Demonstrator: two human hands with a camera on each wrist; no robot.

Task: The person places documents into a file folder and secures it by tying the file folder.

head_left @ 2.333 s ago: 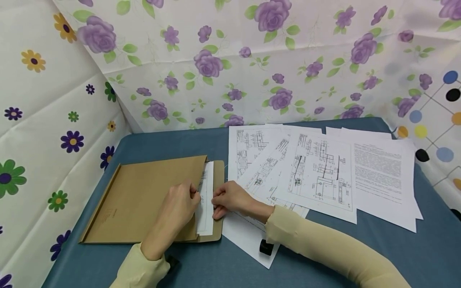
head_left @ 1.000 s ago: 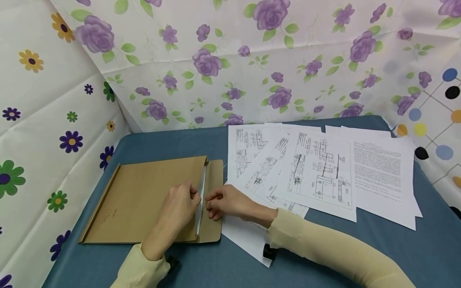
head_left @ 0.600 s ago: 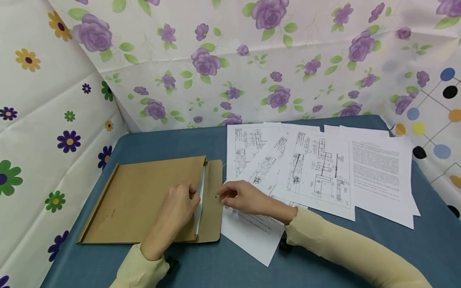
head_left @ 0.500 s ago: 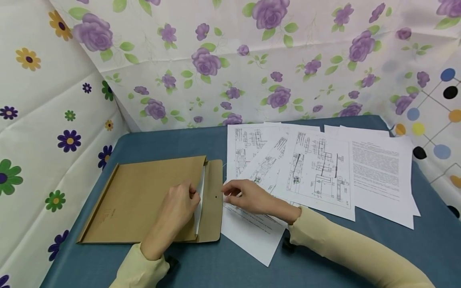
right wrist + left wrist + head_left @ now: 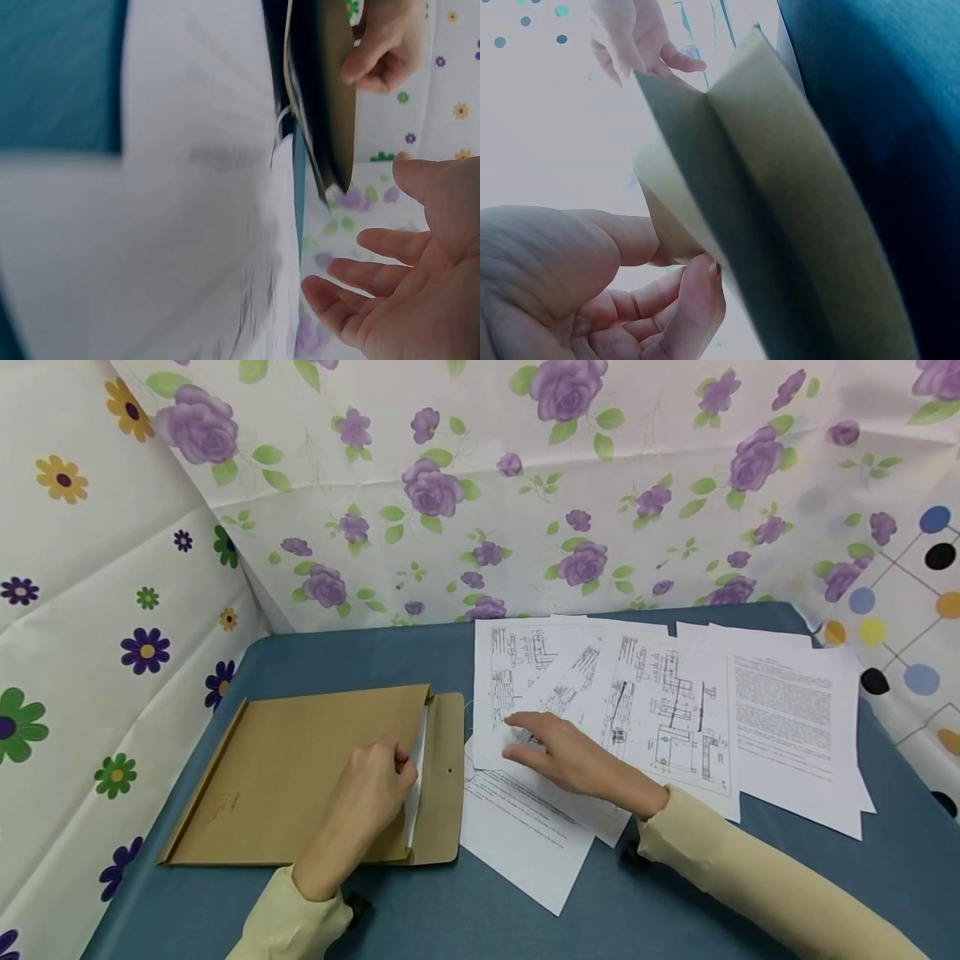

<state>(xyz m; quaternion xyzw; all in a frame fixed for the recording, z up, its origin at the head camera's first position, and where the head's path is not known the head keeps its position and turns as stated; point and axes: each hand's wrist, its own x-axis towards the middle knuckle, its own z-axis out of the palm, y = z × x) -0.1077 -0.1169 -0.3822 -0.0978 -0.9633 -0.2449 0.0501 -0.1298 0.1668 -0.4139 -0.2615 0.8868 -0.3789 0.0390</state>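
Note:
A brown cardboard folder lies on the left of the table, its flap to the right. At its mouth a thin white strip of paper shows. My left hand pinches the upper edge of the folder's mouth between thumb and fingers; the left wrist view shows the bent cardboard in that pinch. My right hand is over the spread printed sheets, thumb and fingers apart with nothing between them. In the right wrist view its fingers are spread beside the sheets.
Several sheets with technical drawings overlap at the middle right. A page of dense text lies at the far right. Blue cloth covers the table. Flowered fabric hangs behind it.
The sheet at the folder's mouth has slid inward, leaving a thin strip visible. My right hand has let go of it and moved right over the loose sheets. The left hand stays put.

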